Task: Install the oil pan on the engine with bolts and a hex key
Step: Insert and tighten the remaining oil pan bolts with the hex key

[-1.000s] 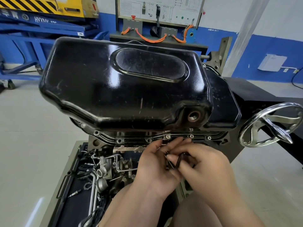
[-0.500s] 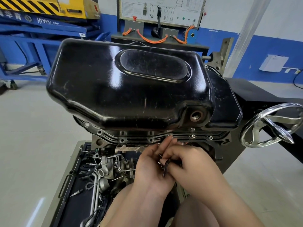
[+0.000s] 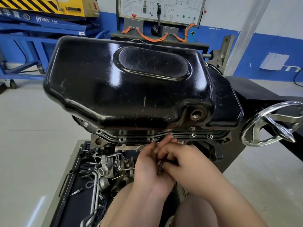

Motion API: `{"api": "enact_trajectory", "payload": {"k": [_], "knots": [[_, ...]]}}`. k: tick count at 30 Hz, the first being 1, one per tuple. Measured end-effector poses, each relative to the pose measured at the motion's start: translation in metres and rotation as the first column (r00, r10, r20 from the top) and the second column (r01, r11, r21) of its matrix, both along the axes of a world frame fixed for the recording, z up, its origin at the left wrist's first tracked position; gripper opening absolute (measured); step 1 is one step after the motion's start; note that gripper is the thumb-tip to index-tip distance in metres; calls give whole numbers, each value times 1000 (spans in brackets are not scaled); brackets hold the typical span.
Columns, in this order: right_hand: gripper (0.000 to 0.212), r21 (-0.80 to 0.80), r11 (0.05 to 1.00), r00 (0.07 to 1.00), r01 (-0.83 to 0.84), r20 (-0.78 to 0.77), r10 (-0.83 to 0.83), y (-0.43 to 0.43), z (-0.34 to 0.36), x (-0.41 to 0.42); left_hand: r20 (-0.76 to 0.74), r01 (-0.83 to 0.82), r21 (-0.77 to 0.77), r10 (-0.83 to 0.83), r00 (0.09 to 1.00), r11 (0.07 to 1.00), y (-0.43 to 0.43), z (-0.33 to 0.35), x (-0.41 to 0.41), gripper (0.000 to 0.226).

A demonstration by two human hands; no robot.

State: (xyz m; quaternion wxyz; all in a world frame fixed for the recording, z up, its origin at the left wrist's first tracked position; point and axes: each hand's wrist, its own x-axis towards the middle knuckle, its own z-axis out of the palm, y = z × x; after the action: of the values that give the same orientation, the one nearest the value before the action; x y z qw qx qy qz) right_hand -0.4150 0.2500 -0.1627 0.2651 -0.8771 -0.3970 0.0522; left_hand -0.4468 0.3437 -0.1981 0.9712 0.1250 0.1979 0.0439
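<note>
Pan [image 3: 127, 89] sits on engine [image 3: 98, 142], flange down, ready for bolting. Left hand [image 3: 150, 167] reaches up, fingers straight at a flange bolt [image 3: 169, 134], likely steadying it. Right hand [image 3: 188, 167] curls round hex key [image 3: 161, 166] just below, probably to drive that bolt.

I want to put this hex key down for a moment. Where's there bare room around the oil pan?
Bare: the top of the oil pan, left of its oval bulge; the tray mat between its wire handle and the pipes. Crowded: the tray's middle, full of engine parts, and the flange by your left hand and right hand.
</note>
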Motion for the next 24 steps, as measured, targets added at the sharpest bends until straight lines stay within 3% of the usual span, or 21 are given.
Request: {"api": "enact_trajectory", "payload": {"k": [4,10,14,24], "knots": [[10,8,1000,999,-27,30,27,3,-3,-2,-36,-8,-58,6,999,998,2,2,-1,44],[21,241,970,999,29,-51,-17,1,-5,-3,-175,10,-69,-22,984,998,5,-6,-2,23],[35,319,946,997,55,-62,-37,0,-4,-2,-63,214,-102,-221,973,972,5,-5,-13,15],[29,424,901,994,86,-93,-50,2,-3,0,6,236,-238,-242,970,942,13,-1,-17,17]]}}
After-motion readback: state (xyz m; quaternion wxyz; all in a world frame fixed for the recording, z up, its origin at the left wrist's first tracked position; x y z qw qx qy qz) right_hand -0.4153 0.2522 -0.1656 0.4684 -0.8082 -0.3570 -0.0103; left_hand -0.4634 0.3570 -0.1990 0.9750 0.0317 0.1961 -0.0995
